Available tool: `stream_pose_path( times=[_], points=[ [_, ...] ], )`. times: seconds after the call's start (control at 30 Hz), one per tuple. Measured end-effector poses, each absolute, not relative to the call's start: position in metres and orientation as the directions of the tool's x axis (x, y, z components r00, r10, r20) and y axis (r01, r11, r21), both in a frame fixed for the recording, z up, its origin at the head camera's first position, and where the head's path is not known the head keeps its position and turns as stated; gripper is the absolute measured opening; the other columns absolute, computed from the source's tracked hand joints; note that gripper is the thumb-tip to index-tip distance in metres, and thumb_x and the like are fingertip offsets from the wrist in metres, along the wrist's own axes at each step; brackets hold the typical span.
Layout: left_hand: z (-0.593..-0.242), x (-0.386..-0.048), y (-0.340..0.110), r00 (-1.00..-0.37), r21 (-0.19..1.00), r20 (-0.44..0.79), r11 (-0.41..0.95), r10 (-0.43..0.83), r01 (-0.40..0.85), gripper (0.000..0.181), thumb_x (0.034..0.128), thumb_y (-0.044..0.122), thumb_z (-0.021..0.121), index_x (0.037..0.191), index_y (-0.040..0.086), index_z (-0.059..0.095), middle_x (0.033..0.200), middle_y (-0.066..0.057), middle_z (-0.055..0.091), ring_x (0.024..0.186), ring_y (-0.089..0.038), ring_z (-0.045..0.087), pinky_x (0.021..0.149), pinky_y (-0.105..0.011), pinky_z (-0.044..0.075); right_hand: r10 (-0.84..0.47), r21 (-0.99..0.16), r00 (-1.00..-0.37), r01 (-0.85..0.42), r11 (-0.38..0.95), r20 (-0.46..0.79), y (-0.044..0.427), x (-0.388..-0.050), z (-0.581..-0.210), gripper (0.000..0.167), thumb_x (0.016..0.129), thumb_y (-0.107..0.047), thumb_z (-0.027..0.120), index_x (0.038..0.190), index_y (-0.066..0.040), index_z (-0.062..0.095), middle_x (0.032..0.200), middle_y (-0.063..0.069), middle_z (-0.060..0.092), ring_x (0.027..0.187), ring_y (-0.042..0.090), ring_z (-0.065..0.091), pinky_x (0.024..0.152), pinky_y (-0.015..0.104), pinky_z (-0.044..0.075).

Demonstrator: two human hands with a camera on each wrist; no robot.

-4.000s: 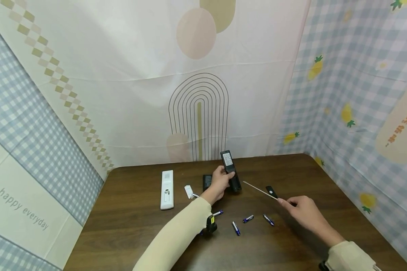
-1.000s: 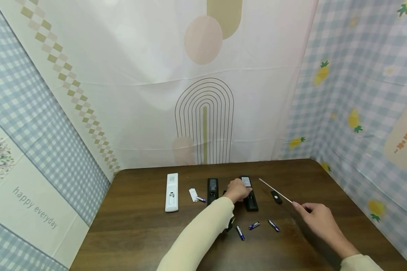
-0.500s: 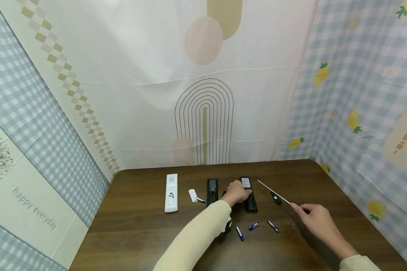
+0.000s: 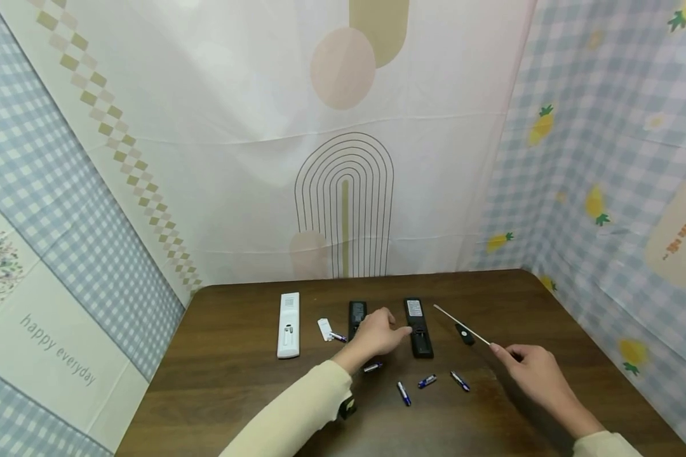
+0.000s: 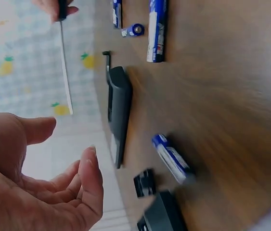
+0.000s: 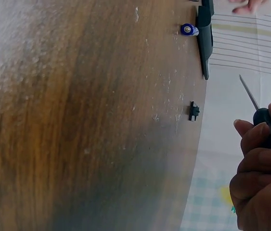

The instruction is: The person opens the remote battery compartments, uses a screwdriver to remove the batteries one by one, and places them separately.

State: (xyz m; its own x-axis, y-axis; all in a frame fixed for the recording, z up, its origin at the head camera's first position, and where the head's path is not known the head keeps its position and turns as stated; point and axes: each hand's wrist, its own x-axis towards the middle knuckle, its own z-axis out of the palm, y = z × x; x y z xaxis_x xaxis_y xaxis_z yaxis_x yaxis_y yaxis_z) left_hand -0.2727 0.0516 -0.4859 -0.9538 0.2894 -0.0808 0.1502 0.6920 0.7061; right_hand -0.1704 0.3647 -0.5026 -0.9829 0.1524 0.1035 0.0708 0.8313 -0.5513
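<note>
In the head view my left hand hovers over the table between two black remote controls, its fingers loosely bent around nothing. The right-hand black remote lies back up with its battery bay uncovered, just right of my thumb. My left hand partly hides the other black remote. My right hand grips a screwdriver by its dark handle, which shows in the right wrist view. Its thin shaft points up and left, past a small black battery cover.
A white remote lies at the left with its battery bay uncovered, near a white battery cover. Several blue-and-white batteries, one a battery near the front, are scattered on the brown wooden table. Patterned cloth hangs behind and beside it.
Four seconds ago my left hand held the right-hand black remote raised; later it lay on the table under that hand. Now the hand has let go and moved left. My right hand keeps the screwdriver.
</note>
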Motion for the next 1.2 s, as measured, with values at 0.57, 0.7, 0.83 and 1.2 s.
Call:
stream_pose_path(
  times=[0.57, 0.7, 0.83, 1.2],
  points=[
    [-0.486, -0.22, -0.063, -0.975, 0.8, 0.075, 0.571, 0.208, 0.183, 0.037, 0.1002, 0.037, 0.074, 0.116, 0.004, 0.071, 0.098, -0.005, 0.075, 0.09, -0.014, 0.068, 0.079, -0.033, 0.058, 0.162, -0.557, -0.983, 0.086, 0.826, 0.089, 0.362, -0.162, -0.506, 0.055, 0.107, -0.058, 0.057, 0.094, -0.01, 0.081, 0.058, -0.007, 0.045, 0.053, 0.007, 0.038, 0.053, 0.026, 0.034],
    [-0.492, -0.22, -0.072, -0.977, 0.807, 0.106, 0.559, 0.183, 0.192, 0.034, 0.1002, 0.035, 0.074, 0.116, 0.005, 0.072, 0.1, -0.005, 0.075, 0.091, -0.013, 0.067, 0.079, -0.029, 0.057, 0.168, -0.562, -0.982, 0.09, 0.822, 0.089, 0.36, -0.161, -0.507, 0.055, 0.107, -0.058, 0.056, 0.093, -0.011, 0.08, 0.058, -0.007, 0.045, 0.053, 0.007, 0.039, 0.053, 0.026, 0.034],
    [-0.495, -0.22, -0.079, -0.982, 0.813, 0.111, 0.555, 0.155, 0.179, 0.031, 0.0996, 0.032, 0.074, 0.113, 0.004, 0.072, 0.1, -0.006, 0.075, 0.09, -0.013, 0.068, 0.08, -0.029, 0.057, 0.166, -0.568, -0.983, 0.09, 0.818, 0.084, 0.356, -0.162, -0.508, 0.056, 0.107, -0.059, 0.056, 0.092, -0.011, 0.08, 0.059, -0.007, 0.047, 0.054, 0.007, 0.041, 0.053, 0.026, 0.035],
    [-0.497, -0.212, -0.087, -0.988, 0.812, 0.084, 0.565, 0.127, 0.142, 0.035, 0.1, 0.034, 0.073, 0.116, 0.003, 0.072, 0.102, -0.007, 0.075, 0.092, -0.016, 0.068, 0.084, -0.037, 0.059, 0.172, -0.549, -0.982, 0.098, 0.83, 0.084, 0.359, -0.162, -0.509, 0.061, 0.108, -0.059, 0.054, 0.106, -0.004, 0.079, 0.063, -0.003, 0.056, 0.058, 0.01, 0.047, 0.056, 0.026, 0.038]
  ],
)
